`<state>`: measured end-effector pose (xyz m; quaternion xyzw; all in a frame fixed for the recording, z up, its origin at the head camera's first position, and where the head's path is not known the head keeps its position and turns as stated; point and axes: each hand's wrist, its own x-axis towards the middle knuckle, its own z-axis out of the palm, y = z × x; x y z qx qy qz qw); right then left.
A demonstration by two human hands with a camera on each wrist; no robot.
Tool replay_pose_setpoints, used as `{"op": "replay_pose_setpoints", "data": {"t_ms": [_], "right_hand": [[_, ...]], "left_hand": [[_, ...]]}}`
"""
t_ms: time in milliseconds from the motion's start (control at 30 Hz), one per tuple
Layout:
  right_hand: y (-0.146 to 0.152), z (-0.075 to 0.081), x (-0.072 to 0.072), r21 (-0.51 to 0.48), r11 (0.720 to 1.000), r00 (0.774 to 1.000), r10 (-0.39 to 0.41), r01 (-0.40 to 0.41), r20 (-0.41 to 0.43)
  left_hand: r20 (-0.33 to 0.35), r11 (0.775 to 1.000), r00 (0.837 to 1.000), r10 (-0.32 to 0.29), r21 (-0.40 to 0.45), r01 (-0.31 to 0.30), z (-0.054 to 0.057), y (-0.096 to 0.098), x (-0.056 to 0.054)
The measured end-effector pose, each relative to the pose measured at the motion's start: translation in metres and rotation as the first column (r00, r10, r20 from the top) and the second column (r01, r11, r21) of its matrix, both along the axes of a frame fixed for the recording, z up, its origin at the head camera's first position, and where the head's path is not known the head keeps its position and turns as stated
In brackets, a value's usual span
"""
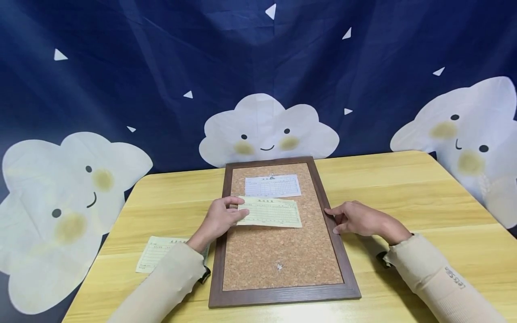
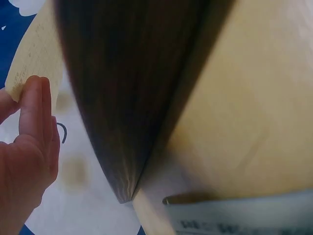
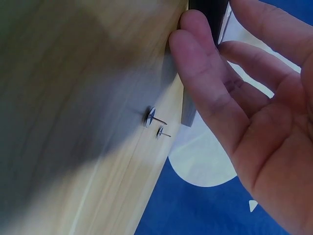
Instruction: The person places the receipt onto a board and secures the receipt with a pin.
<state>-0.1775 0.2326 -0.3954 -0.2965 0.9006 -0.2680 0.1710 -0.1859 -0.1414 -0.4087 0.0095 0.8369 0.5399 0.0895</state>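
My left hand (image 1: 226, 217) pinches the left end of a pale yellow printed slip (image 1: 274, 213). The slip lies over the cork board (image 1: 282, 246), just below a white printed slip (image 1: 278, 187) with a small pin near its top edge. My right hand (image 1: 357, 218) holds the board's right-hand frame rail (image 1: 321, 193), fingertips at its edge. In the right wrist view, the bent fingers (image 3: 200, 68) of that hand are against the dark rail. Two thumbtacks (image 3: 150, 117) stand point-up on the table beside them.
A second pale slip (image 1: 151, 258) lies on the wooden table (image 1: 383, 179), partly hidden by the left sleeve. Small shiny pieces (image 1: 279, 267) sit low on the cork. A dark blue curtain (image 1: 161, 54) with clouds hangs behind the table.
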Motion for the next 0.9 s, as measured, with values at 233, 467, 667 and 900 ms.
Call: {"op": "replay_pose_setpoints", "data": {"t_ms": [233, 467, 667, 900], "right_hand": [[0.0, -0.0007, -0.0006, -0.013, 1.0, 1.0, 0.004, -0.003, 0.002], [0.0002, 0.0003, 0.0001, -0.012, 1.0, 1.0, 0.007, -0.008, -0.003], [-0.0001, 0.0006, 0.0005, -0.018, 1.0, 1.0, 0.005, -0.005, 0.019], [-0.0003, 0.0011, 0.0012, -0.002, 1.0, 1.0, 0.001, -0.001, 0.011]], "left_hand": [[0.007, 0.999, 0.999, -0.034, -0.001, 0.034, -0.0003, 0.0024, 0.001], [0.028, 0.997, 0.996, -0.079, -0.01, 0.079, -0.0043, 0.0046, 0.0001], [0.042, 0.994, 0.993, -0.108, -0.025, 0.109, -0.0061, 0.004, 0.0008], [0.043, 0.99, 0.99, -0.136, -0.028, 0.137, -0.0082, 0.0027, -0.0013]]}}
